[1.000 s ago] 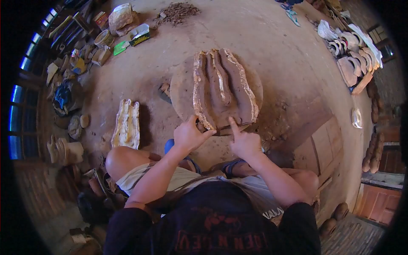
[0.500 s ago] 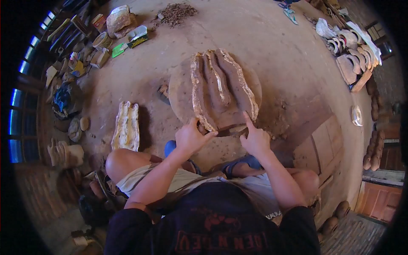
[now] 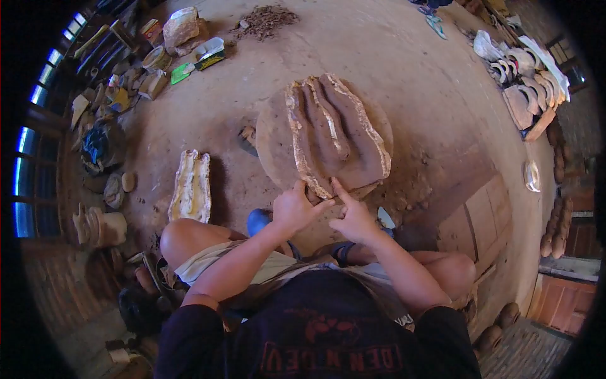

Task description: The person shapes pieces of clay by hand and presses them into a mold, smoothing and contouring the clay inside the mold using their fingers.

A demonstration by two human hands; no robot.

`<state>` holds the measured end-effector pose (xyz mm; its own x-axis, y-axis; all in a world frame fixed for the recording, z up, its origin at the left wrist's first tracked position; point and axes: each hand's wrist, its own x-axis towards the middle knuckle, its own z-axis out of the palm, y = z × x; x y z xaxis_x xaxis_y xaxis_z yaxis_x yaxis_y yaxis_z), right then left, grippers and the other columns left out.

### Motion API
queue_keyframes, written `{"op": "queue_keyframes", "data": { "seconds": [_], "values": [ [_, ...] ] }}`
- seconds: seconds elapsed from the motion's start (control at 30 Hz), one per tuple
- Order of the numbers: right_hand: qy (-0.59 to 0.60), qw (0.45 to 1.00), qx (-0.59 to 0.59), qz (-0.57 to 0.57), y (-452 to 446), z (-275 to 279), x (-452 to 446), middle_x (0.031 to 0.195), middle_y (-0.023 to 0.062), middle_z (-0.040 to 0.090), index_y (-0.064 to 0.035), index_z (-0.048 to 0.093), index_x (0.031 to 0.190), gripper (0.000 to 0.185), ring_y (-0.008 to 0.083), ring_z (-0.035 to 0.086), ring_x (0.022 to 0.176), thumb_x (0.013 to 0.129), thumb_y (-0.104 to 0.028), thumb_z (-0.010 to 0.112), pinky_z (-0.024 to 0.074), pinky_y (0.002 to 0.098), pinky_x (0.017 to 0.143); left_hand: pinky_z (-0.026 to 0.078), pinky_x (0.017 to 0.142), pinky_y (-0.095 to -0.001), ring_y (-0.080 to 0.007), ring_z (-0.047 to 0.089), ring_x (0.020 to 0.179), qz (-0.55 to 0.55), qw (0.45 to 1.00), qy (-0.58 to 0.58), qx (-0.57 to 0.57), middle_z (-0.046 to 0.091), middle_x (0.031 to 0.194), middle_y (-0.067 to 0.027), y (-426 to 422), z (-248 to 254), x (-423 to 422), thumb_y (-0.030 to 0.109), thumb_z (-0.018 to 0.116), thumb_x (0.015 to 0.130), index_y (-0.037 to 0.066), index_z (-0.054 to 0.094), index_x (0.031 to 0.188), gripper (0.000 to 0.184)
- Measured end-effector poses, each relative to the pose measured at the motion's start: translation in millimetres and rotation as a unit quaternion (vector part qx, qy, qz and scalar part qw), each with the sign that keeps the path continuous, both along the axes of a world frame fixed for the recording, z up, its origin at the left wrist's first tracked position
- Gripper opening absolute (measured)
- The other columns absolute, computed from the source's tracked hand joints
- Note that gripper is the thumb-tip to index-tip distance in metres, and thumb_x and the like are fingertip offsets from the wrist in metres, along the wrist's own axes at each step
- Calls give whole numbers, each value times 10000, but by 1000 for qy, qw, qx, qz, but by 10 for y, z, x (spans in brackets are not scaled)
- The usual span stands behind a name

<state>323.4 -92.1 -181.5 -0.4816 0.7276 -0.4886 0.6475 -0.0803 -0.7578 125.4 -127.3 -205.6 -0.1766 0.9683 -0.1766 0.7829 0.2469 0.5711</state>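
Note:
A clay-lined mould (image 3: 368, 148) with crusted whitish side walls and a raised ridge along its middle rests on a round board (image 3: 273, 148) in front of me. My left hand (image 3: 294, 210) grips the mould's near left corner, index finger on the wall and thumb pointing right along the near edge. Close beside it, my right hand (image 3: 356, 221) presses its stretched index fingertip to the brown clay by that corner. Its thumb stands apart, the other fingers are curled, and nothing shows in it. A second, whitish mould piece (image 3: 191, 186) lies on the floor to the left.
A pale blue object (image 3: 385, 218) sits by my right forearm. Wooden boards (image 3: 473, 221) lie at the right. Curved pieces (image 3: 536, 88) are stacked at the far right. Crumbled clay (image 3: 268, 22), a green-edged box (image 3: 209, 54) and a large rock-like lump (image 3: 183, 30) stand farther off.
My right hand has moved left along the near edge, its index fingertip now close to my left hand. The left hand keeps its hold on the corner. The view has shifted slightly.

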Motion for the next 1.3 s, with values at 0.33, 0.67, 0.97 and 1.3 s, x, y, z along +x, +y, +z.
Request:
{"op": "queue_keyframes", "data": {
  "seconds": [0.33,0.67,0.97,1.3],
  "values": [
    [116,958,-211,-153,13,434,170,657,47,604,-193,135,1656,982,112,568,533,844,1,651,513,291,484,498,559,-307,-106,605,596,24,955,-293,-27,683,740,-42,331,-140,-171,389,749,901,14,680,1116,438],
    [135,956,-232,-118,371,383,-236,713,49,595,-75,35,1646,999,123,563,558,840,-13,622,505,301,475,550,737,-429,-331,716,821,47,964,-241,-104,731,878,-158,329,36,-94,492,746,842,77,693,1119,503],
    [256,925,-191,-206,881,440,-780,749,35,621,47,323,1523,736,113,550,546,892,-122,662,459,274,485,541,662,-385,-312,711,727,46,965,-257,-4,707,774,-155,353,-179,-149,534,768,848,63,678,1105,544],
    [-80,963,258,-11,2261,125,-1579,888,196,747,-50,791,938,314,329,731,813,821,-339,762,557,431,770,568,741,-477,-374,719,829,75,981,-178,-18,731,857,-162,547,3,-359,631,665,868,120,684,1208,614]
  ]
}}
